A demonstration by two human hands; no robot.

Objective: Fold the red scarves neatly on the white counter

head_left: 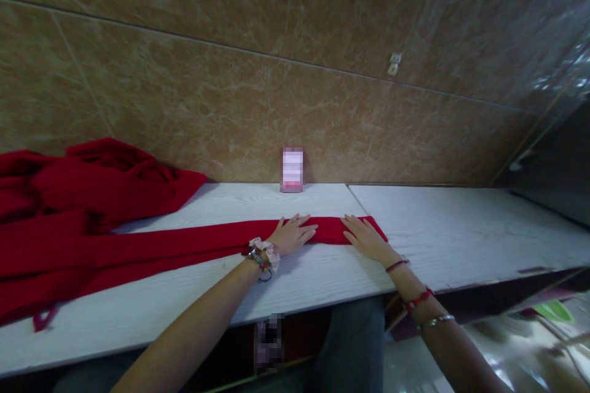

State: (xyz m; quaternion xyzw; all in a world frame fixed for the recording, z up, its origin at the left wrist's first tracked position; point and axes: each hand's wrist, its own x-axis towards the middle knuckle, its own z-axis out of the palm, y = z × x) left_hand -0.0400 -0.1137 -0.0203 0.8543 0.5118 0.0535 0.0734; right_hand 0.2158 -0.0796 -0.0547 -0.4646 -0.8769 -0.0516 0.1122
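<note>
A long strip of folded red cloth (198, 242) runs along the white tabletop from the left edge of view to past the middle. My left hand (291, 235) lies flat on it near the centre, fingers spread, a ring on one finger and a scrunchie at the wrist. Close to the strip's right end, my right hand (366, 238) rests flat on the cloth with its fingers stretched out. At the left the strip widens into a broader layered part, with a small red loop (43, 318) hanging at its front edge.
Bunched red cloth (110, 178) is heaped against the brown marbled wall (207, 92) at the left. A blurred phone-like object (292, 169) leans on the wall behind the strip. The white tabletop (461, 227) extends right toward a dark object. Below its front edge are my legs and the floor.
</note>
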